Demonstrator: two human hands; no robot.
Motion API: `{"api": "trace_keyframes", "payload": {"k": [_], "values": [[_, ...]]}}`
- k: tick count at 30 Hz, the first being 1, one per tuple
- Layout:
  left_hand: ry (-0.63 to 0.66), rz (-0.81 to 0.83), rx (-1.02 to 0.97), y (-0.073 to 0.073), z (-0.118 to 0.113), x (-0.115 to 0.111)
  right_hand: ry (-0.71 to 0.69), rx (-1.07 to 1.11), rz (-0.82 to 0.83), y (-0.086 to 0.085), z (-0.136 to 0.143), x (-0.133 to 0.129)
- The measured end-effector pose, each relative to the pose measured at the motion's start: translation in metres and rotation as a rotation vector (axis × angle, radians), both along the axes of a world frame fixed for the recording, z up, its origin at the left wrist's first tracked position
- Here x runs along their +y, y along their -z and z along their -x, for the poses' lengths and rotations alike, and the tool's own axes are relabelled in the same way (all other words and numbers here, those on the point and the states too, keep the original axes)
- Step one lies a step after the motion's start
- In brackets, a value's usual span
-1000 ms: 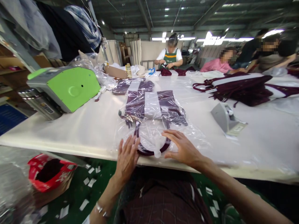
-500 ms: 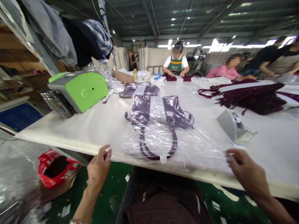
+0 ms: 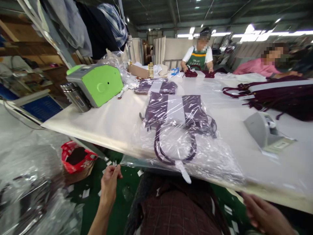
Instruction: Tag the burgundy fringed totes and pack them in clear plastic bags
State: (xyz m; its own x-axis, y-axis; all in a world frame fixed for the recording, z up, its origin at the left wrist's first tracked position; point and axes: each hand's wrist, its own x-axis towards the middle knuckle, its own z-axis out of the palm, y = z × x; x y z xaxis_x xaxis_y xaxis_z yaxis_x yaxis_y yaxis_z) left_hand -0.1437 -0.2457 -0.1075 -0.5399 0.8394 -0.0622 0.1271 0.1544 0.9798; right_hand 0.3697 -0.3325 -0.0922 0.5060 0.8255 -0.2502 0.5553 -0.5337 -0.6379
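Observation:
A dark purple handbag (image 3: 156, 107) lies on the table inside a clear plastic bag (image 3: 217, 160), with a pale band around its middle. Its looped handles point toward me, and a white tag (image 3: 183, 173) hangs over the table edge. My left hand (image 3: 110, 184) is closed in a pinch at the plastic's near left corner, just off the edge. Low on the right, my right hand (image 3: 265, 210) is closed by the plastic's near right corner; it is slightly blurred and the film in its fingers is hard to see.
Behind lies another wrapped purple bag (image 3: 156, 86). A green machine (image 3: 105, 83) and a steel flask (image 3: 75, 98) stand left, a grey tape dispenser (image 3: 264, 130) right. Purple bags (image 3: 276, 94) are piled beyond it. Two people work across the table (image 3: 102, 127). A red bag (image 3: 75, 160) is on the floor.
Both hands have come lower and nearer to me, and the plastic's open end is drawn out wider over the edge. The tag now hangs down. The view has swung slightly left.

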Motion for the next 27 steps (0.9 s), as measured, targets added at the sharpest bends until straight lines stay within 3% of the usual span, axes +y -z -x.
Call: {"api": "trace_keyframes", "payload": {"k": [2,4,7,10,12,14,18,20,23,27], "values": [[0.135,0.093,-0.048,0.003,-0.012,-0.009,-0.048,0.304,0.078,0.0,0.037,-0.002],[0.401,0.173,-0.108,0.0,-0.036,-0.012,-0.162,0.515,0.087,-0.006,0.076,0.007],[0.772,0.182,-0.227,-0.013,-0.084,-0.003,-0.302,0.655,0.06,-0.023,0.12,0.037],[0.953,0.099,-0.223,-0.031,-0.122,0.013,-0.351,0.69,-0.037,-0.041,0.14,0.067],[0.953,-0.024,-0.045,-0.041,-0.136,0.023,-0.378,0.629,-0.093,-0.05,0.145,0.081],[0.89,-0.201,0.277,-0.047,-0.143,0.031,-0.461,0.439,-0.176,-0.055,0.148,0.091],[0.841,-0.489,0.863,-0.046,-0.154,0.043,-0.792,-0.012,-0.484,-0.059,0.149,0.111],[0.873,-0.535,0.962,-0.043,-0.159,0.049,-0.889,-0.121,-0.572,-0.058,0.149,0.123],[0.897,-0.545,0.992,-0.038,-0.166,0.058,-0.945,-0.109,-0.57,-0.054,0.149,0.141],[0.948,-0.607,0.968,-0.033,-0.168,0.069,-0.887,-0.008,-0.581,-0.045,0.154,0.163]]}}
